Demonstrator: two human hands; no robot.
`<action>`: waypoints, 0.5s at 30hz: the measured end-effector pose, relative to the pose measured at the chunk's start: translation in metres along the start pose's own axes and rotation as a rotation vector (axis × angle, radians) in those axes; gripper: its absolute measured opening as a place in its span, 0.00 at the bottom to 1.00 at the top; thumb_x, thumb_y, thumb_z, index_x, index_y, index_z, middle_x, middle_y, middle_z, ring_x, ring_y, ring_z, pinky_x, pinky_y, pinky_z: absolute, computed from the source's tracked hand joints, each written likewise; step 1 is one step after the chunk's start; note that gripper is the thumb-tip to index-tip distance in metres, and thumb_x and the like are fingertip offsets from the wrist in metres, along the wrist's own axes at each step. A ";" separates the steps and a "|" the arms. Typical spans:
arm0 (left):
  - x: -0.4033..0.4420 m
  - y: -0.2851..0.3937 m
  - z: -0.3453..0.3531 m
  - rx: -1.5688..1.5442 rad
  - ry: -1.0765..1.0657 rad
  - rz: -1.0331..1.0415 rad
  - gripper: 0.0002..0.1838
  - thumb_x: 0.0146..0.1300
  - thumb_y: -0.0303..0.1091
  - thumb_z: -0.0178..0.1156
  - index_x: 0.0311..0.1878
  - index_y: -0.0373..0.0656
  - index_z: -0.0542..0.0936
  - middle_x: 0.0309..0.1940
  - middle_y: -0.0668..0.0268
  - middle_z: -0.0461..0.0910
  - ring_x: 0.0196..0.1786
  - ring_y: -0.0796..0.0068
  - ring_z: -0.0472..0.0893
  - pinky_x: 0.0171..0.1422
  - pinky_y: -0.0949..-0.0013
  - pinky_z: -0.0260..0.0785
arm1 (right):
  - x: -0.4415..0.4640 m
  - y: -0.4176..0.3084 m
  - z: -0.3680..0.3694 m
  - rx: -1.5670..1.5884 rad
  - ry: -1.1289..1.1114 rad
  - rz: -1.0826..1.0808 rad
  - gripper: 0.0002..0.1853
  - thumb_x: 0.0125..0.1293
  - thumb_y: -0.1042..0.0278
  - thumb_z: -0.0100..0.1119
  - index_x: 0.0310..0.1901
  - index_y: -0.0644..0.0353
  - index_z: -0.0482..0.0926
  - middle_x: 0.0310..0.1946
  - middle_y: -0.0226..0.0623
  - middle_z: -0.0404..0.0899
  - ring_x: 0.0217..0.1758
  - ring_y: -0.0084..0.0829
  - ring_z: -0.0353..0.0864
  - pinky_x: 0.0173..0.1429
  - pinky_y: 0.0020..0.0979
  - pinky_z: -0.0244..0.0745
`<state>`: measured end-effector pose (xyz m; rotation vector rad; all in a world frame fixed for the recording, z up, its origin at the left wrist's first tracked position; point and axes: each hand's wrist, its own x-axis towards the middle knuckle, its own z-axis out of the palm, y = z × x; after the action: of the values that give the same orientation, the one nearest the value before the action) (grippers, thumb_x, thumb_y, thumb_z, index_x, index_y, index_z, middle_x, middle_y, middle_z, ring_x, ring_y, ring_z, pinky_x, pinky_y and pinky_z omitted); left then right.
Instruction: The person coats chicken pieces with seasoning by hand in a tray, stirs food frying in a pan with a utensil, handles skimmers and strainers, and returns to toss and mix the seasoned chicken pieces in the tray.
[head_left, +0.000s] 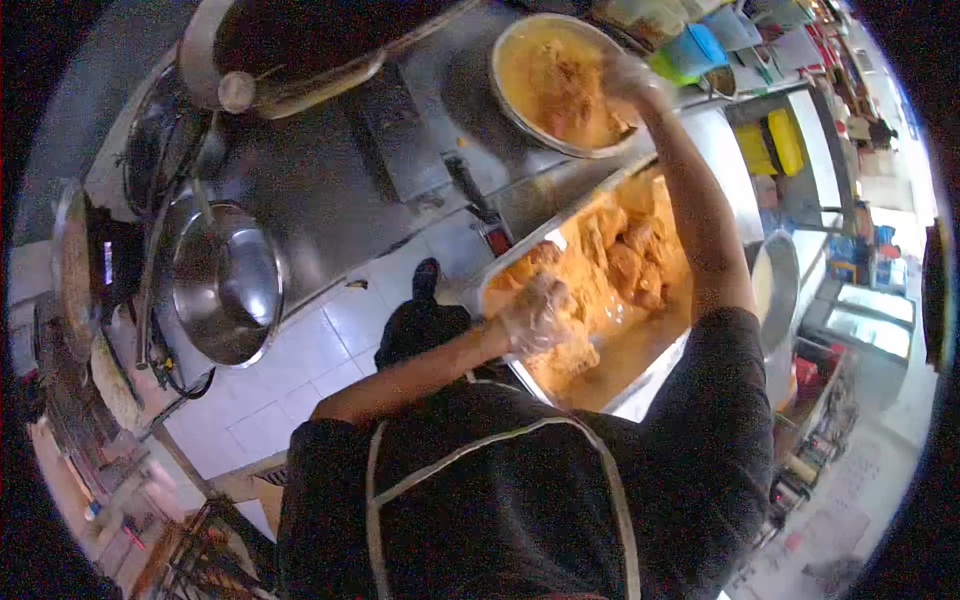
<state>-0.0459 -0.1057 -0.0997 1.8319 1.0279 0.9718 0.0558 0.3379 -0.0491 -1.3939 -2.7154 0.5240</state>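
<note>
My left hand (537, 316), in a clear plastic glove, is down in a deep metal tray (640, 375). Its fingers look curled among the orange coating; what they hold, if anything, is hidden. A crusted piece of what looks like chicken (568, 352) lies against this hand. Darker, wet-looking pieces (632, 262) sit farther up the tray in orange flour or batter. My right hand (636, 86), also gloved, is at the right rim of a round bowl (497, 75) with yellowish liquid and reddish-brown food (562, 88). Motion smears its fingers.
A steel counter (310, 200) runs along the left, with a shiny metal bowl (228, 285) near its end. Another large round pan (780, 290) stands right of the tray. Containers and a blue tub (692, 50) line the upper right. The floor is tiled (310, 375).
</note>
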 end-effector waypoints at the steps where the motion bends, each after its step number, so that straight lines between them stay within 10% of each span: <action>1: 0.004 0.001 -0.006 0.067 0.102 0.095 0.31 0.46 0.43 0.62 0.51 0.35 0.68 0.48 0.47 0.64 0.51 0.46 0.66 0.57 0.48 0.58 | -0.005 0.004 0.006 -0.022 0.013 0.026 0.15 0.61 0.59 0.48 0.44 0.56 0.78 0.36 0.32 0.80 0.38 0.24 0.77 0.43 0.26 0.73; 3: 0.008 0.017 -0.031 0.127 0.188 0.213 0.28 0.44 0.40 0.65 0.47 0.37 0.70 0.45 0.49 0.66 0.49 0.49 0.68 0.55 0.51 0.60 | -0.016 0.029 0.014 0.160 0.049 0.047 0.15 0.59 0.59 0.50 0.43 0.56 0.78 0.37 0.31 0.80 0.39 0.24 0.76 0.43 0.26 0.72; 5: 0.017 0.030 -0.055 -0.037 0.174 0.062 0.21 0.44 0.37 0.65 0.41 0.40 0.72 0.39 0.53 0.70 0.44 0.52 0.70 0.50 0.57 0.63 | -0.019 0.081 0.024 1.122 -0.022 -0.031 0.14 0.58 0.59 0.51 0.42 0.56 0.78 0.37 0.30 0.79 0.39 0.23 0.76 0.44 0.25 0.71; 7: 0.018 0.020 -0.056 -0.038 0.199 0.065 0.18 0.45 0.38 0.64 0.37 0.41 0.71 0.34 0.57 0.72 0.40 0.55 0.72 0.46 0.58 0.63 | -0.069 0.018 -0.043 -0.263 0.187 0.009 0.08 0.54 0.68 0.53 0.32 0.59 0.79 0.28 0.37 0.80 0.32 0.33 0.78 0.35 0.31 0.72; 8: 0.017 0.020 -0.054 -0.050 0.222 0.028 0.18 0.45 0.38 0.64 0.37 0.41 0.71 0.34 0.56 0.72 0.40 0.54 0.71 0.46 0.58 0.63 | -0.112 -0.005 -0.065 0.655 0.247 -0.123 0.09 0.55 0.66 0.52 0.33 0.60 0.79 0.29 0.40 0.80 0.31 0.30 0.79 0.36 0.29 0.73; 9: 0.015 0.020 -0.052 -0.064 0.242 -0.009 0.18 0.45 0.38 0.64 0.37 0.41 0.71 0.35 0.55 0.72 0.40 0.54 0.71 0.46 0.57 0.63 | -0.134 -0.020 -0.082 -0.234 0.332 -0.168 0.11 0.54 0.64 0.56 0.34 0.62 0.79 0.28 0.38 0.80 0.31 0.25 0.78 0.36 0.27 0.73; 12: 0.019 0.025 -0.058 -0.047 0.170 -0.010 0.18 0.46 0.37 0.64 0.38 0.40 0.72 0.35 0.54 0.72 0.40 0.53 0.71 0.45 0.57 0.63 | -0.200 -0.003 -0.106 0.183 -0.051 0.066 0.10 0.53 0.67 0.59 0.36 0.60 0.80 0.31 0.36 0.80 0.32 0.24 0.78 0.36 0.26 0.74; 15: 0.021 0.031 -0.060 -0.062 0.207 0.030 0.17 0.46 0.36 0.64 0.37 0.39 0.72 0.36 0.53 0.72 0.40 0.52 0.71 0.44 0.56 0.63 | -0.274 0.017 -0.055 -0.043 -0.252 0.345 0.08 0.52 0.70 0.59 0.35 0.59 0.80 0.33 0.35 0.80 0.32 0.24 0.78 0.36 0.25 0.73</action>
<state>-0.0824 -0.0818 -0.0442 1.7274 1.0828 1.2178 0.2425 0.1435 0.0280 -1.9475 -2.6888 0.7076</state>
